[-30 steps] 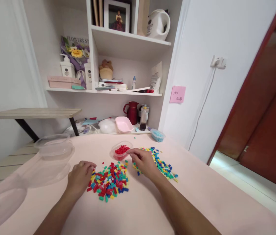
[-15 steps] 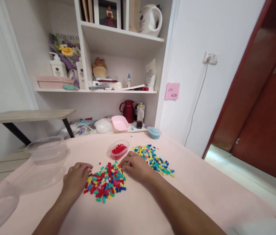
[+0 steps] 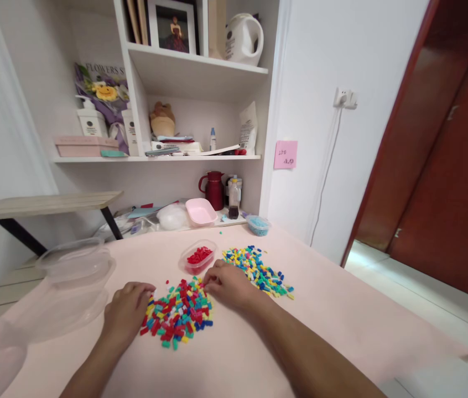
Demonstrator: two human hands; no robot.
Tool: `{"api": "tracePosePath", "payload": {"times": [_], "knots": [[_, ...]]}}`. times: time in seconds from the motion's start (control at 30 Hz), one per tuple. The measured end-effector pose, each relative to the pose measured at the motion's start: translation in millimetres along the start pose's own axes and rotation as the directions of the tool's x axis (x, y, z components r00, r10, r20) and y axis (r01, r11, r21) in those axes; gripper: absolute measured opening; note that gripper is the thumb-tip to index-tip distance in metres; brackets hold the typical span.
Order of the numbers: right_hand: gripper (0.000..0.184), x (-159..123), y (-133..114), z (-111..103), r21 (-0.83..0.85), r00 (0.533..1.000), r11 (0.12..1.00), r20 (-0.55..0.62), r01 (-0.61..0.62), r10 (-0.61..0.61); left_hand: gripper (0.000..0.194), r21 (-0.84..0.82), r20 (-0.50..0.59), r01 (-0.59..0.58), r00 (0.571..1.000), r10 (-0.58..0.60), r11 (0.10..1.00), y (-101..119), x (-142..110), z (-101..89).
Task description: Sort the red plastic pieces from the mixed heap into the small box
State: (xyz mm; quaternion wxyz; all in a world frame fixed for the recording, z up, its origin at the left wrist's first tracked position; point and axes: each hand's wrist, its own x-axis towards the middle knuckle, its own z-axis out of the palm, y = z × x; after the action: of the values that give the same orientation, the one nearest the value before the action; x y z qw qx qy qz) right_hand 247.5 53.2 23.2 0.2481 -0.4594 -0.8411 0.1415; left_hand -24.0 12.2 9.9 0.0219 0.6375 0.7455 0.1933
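A pile of small toy bricks point(image 3: 178, 315) in red, green, yellow, blue and white lies on the pink-covered table between my hands. My left hand point(image 3: 128, 307) rests at the pile's left edge, fingers curled and together, with a pale piece by the fingertips. At the upper right edge of the pile, my right hand point(image 3: 228, 284) has its fingers bent into a pinch; what they hold is hidden. Just beyond stands a clear plastic tub point(image 3: 186, 268) with red bricks point(image 3: 199, 255) inside. Behind my right hand spreads a second pile of bricks point(image 3: 265, 276), mostly blue, yellow and green.
A lidded-size tub of light blue pieces point(image 3: 258, 225) stands at the table's far edge. Clear plastic containers point(image 3: 72, 262) lie on the left. Behind the table are a pink basin point(image 3: 201, 212), a red jug point(image 3: 214, 190) and a bottle point(image 3: 234, 200) below shelves.
The whole view has shifted slightly, so the scene sits a little further left. Both hands stay at the same edges of the pile, with only small finger movement.
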Motion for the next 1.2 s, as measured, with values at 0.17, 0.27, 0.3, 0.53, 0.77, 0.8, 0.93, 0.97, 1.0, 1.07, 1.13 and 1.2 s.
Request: {"api": "tracePosePath", "payload": {"times": [0.17,0.27,0.3,0.53,0.77,0.8,0.93,0.97,1.0,1.07,1.13,1.2], "knots": [[0.021,2,6,4,-0.086,0.998,0.994,0.002,-0.069,0.069,0.038,0.015,0.014,-0.010,1.000,0.009,1.000,2,-2,-3.3],[0.027,2,9,1,-0.102,0.993,0.988,-0.028,-0.115,0.113,0.038,0.026,0.024,-0.013,1.000,0.013,1.000,4,-3,-4.8],[0.026,2,9,0,-0.098,0.993,0.988,-0.041,-0.118,0.114,0.038,0.032,0.025,-0.017,1.000,0.016,0.999,5,-3,-4.8],[0.019,0,-4,0,-0.031,1.000,0.999,-0.027,-0.007,0.007,0.038,0.053,0.048,-0.110,0.993,0.108,0.993,4,-10,-2.5],[0.016,1,1,3,-0.096,0.999,0.994,0.003,-0.046,0.047,0.037,0.034,0.055,-0.123,0.991,0.121,0.992,5,-11,-4.1],[0.019,1,3,2,-0.097,0.999,0.994,0.000,-0.050,0.050,0.037,0.033,0.053,-0.123,0.991,0.121,0.992,4,-11,-3.8],[0.029,0,10,4,-0.103,0.999,0.994,-0.032,-0.038,0.035,0.038,0.038,0.049,-0.126,0.991,0.124,0.991,2,-10,-2.3],[0.030,0,10,5,-0.105,0.999,0.994,-0.040,-0.022,0.018,0.038,0.039,0.048,-0.126,0.991,0.124,0.991,2,-9,-2.1],[0.030,0,10,6,-0.108,0.999,0.994,-0.048,-0.007,0.002,0.037,0.040,0.047,-0.125,0.991,0.123,0.991,2,-9,-2.0],[0.030,0,10,7,-0.116,0.998,0.993,-0.058,0.010,-0.016,0.037,0.038,0.047,-0.123,0.991,0.121,0.992,2,-8,-1.9],[0.029,2,9,7,-0.122,0.998,0.993,-0.058,0.010,-0.017,0.037,0.039,0.046,-0.120,0.992,0.118,0.992,2,-7,-1.8],[0.028,4,9,7,-0.138,0.999,0.990,-0.048,0.015,-0.022,0.037,0.039,0.043,-0.121,0.992,0.119,0.992,2,-7,-1.8]]}}
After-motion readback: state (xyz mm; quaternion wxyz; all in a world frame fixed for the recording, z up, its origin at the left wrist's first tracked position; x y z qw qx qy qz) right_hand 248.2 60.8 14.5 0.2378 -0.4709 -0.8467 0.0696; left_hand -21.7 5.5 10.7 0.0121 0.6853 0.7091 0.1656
